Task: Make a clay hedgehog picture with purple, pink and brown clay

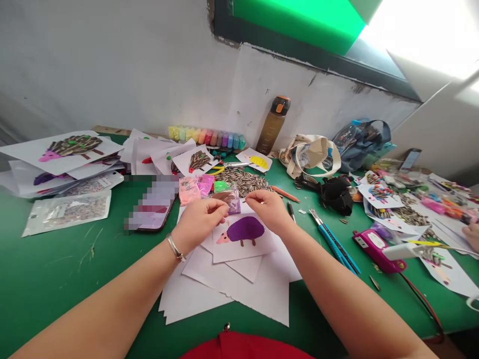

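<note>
A white card with a purple hedgehog shape (pixel 246 229), pink face and brown legs lies on a stack of white paper (pixel 258 299). My left hand (pixel 202 219) is over the card's left edge, its fingers pinched together. My right hand (pixel 267 207) is above the card's upper right, thumb and fingers also pinched. Whatever either pinch holds is too small to make out. Just beyond the hands are a small bag of brown and purple clay (pixel 232 199) and a pile of striped sunflower seeds (pixel 245 182).
A phone (pixel 155 204) and stacked hedgehog cards (pixel 75 148) lie left. Coloured clay packs (pixel 209 138) and a bottle (pixel 273 124) stand by the wall. Blue cutters (pixel 335 242), a magenta device (pixel 377 249) and more cards are right. Another person's hand (pixel 472 234) shows at the right edge.
</note>
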A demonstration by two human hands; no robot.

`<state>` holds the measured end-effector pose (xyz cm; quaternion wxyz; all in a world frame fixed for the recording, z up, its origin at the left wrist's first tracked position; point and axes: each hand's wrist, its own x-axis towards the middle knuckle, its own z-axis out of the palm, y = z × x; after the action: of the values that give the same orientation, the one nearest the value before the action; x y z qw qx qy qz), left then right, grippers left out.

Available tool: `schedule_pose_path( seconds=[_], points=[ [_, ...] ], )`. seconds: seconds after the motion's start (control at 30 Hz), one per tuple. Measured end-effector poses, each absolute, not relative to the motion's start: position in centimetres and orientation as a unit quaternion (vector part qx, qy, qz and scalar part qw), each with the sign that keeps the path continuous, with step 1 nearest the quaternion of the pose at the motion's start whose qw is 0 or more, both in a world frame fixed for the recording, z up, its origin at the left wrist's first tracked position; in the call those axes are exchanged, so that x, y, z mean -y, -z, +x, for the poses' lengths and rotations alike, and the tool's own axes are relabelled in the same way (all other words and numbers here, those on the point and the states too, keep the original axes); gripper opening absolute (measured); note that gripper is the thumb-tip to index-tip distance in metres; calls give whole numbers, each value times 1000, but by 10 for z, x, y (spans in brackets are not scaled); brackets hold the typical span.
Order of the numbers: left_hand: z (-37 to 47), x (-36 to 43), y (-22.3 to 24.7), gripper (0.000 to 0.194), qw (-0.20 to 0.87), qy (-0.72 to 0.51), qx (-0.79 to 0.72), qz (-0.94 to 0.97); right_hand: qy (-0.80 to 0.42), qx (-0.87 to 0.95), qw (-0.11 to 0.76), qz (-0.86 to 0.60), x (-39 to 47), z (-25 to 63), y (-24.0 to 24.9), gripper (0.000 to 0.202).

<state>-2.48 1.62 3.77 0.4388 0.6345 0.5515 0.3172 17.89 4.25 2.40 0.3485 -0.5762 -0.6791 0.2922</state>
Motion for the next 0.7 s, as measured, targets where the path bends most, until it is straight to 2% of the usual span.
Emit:
schedule_pose_path(
  seconds=[0.07, 0.13, 0.47, 0.7],
  points=[
    [-28, -19, -34, 24, 324, -306, -575, 686, -289, 682, 345, -577, -48, 175, -18, 15],
    [-30, -22, -30, 24, 254, -298, -582, 713, -290, 682, 342, -578, -51, 171, -14, 15],
    [-30, -25, -18, 24, 171, -289, -564, 755, -344, 653, 370, -564, -49, 164, -15, 17],
    [-28, -24, -8, 29, 8, -317, -440, 840, -390, 609, 413, -554, -46, 164, -11, 16]
  ],
)
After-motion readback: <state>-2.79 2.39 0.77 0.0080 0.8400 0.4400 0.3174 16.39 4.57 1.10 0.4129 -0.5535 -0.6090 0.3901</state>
